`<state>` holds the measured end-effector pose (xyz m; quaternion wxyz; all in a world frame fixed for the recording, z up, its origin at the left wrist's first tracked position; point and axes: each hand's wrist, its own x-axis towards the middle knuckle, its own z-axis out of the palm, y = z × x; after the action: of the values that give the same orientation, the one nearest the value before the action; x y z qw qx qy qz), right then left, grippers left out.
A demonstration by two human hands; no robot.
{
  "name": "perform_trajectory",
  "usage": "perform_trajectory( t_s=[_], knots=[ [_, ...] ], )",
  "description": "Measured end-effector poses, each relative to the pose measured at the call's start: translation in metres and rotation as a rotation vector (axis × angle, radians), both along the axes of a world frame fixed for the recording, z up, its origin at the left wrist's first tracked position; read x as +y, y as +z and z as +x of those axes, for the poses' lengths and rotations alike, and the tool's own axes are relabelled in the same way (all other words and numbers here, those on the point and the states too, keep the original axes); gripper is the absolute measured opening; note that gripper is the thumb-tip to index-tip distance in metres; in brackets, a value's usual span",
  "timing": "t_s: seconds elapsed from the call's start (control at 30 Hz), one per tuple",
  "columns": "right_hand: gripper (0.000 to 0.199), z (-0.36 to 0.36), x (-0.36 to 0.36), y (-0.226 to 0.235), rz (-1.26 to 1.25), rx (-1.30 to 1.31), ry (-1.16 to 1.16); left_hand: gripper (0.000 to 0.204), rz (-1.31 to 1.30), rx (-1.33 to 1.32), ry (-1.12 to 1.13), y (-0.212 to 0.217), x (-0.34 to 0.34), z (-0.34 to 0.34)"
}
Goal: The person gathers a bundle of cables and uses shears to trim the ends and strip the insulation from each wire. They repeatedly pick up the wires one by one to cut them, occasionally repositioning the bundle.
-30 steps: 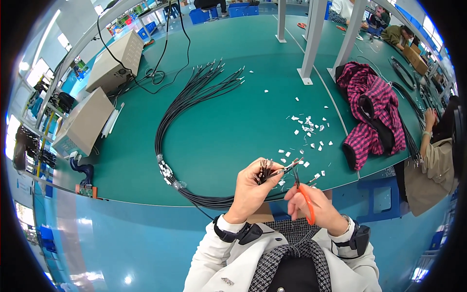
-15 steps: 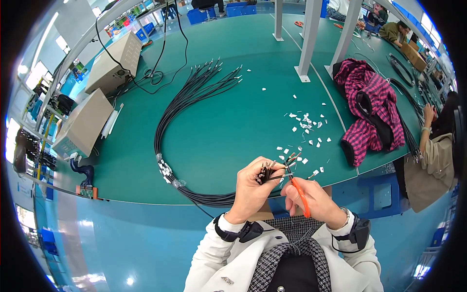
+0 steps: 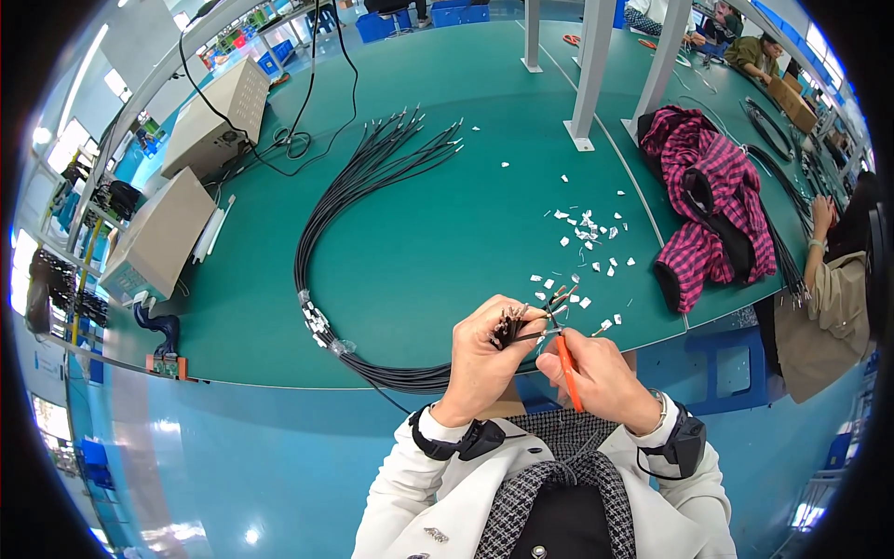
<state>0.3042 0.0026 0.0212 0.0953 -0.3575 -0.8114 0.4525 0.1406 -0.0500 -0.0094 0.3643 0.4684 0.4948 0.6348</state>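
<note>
Cable bundle [image 3: 303, 252], black, clenched in left hand [image 3: 480, 359], orange-handled scissors [image 3: 567, 373] gripped in right hand [image 3: 607, 380], white scraps [image 3: 585, 223] nearby

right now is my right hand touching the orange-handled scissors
Touching. The head view shows it: the right hand grips the orange-handled scissors, the orange part lying against the hand with no gap between them.

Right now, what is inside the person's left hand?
The left hand is closed around a cluster of black cables, their ends sticking out past the grip. The lengths inside are covered by the hand, so their exact number cannot be told.
</note>
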Motion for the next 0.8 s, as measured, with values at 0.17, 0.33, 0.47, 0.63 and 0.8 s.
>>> perform_trajectory(
  t_s=[0.17, 0.33, 0.47, 0.63, 0.8],
  knots=[
    [0.038, -0.002, 0.001, -0.002, 0.161, -0.059, 0.041, 0.021, -0.016, -0.006, 0.009, 0.004, -0.001, 0.001],
    [0.049, -0.002, 0.004, -0.001, -0.378, 0.166, -0.064, 0.015, -0.046, -0.018, 0.000, 0.004, -0.003, 0.000],
    [0.050, -0.003, 0.005, 0.006, -0.511, 0.170, -0.044, 0.015, -0.043, -0.005, 0.005, 0.002, -0.004, 0.000],
    [0.054, -0.004, 0.006, 0.006, -0.067, 0.007, -0.016, 0.014, -0.016, 0.013, 0.022, 0.003, -0.003, 0.001],
    [0.043, -0.004, 0.008, 0.001, 0.030, -0.016, -0.001, 0.020, 0.014, -0.029, 0.045, 0.002, 0.000, 0.004]
  ],
)
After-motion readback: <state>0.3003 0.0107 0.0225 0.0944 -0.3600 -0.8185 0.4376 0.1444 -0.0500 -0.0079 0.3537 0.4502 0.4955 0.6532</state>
